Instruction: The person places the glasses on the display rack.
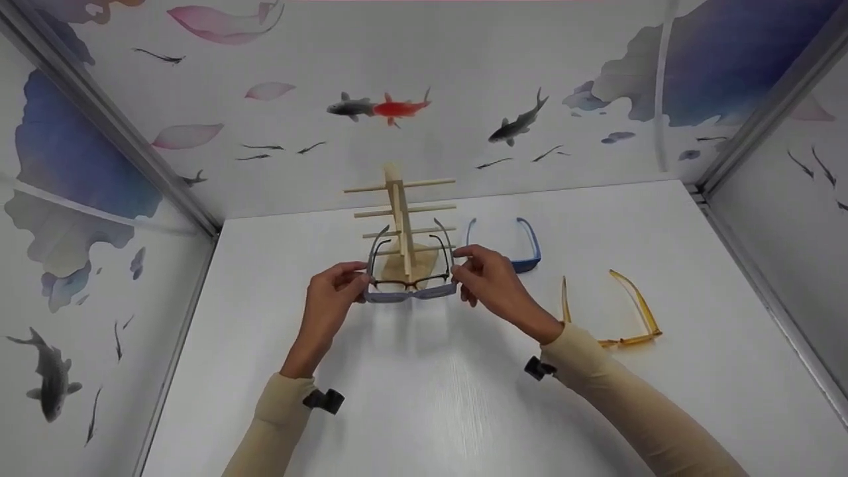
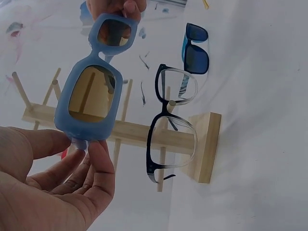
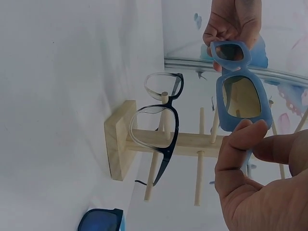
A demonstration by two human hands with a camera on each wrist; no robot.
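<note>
Both hands hold a pair of light blue sunglasses (image 1: pixel 391 297) in front of a wooden eyewear stand (image 2: pixel 132 131). At one end of the frame, my left hand (image 1: pixel 328 298) pinches near the hinge with thumb and fingers. My right hand (image 1: pixel 493 281) pinches the opposite end likewise. In the wrist views the sunglasses' amber lenses face the cameras. Behind them, black-and-clear eyeglasses (image 2: pixel 152 132) sit on the stand's lowest peg; in the head view they partly overlap the sunglasses. The sunglasses' arms point toward the stand, level with its lower pegs, and whether they touch a peg I cannot tell.
Blue sunglasses (image 1: pixel 527 265) lie on the white table (image 1: pixel 424 397) right of the stand, partly behind my right hand. Yellow glasses (image 1: pixel 642 308) lie farther right, beside the right forearm. Printed wall panels (image 1: pixel 450 53) enclose the table at the back and sides.
</note>
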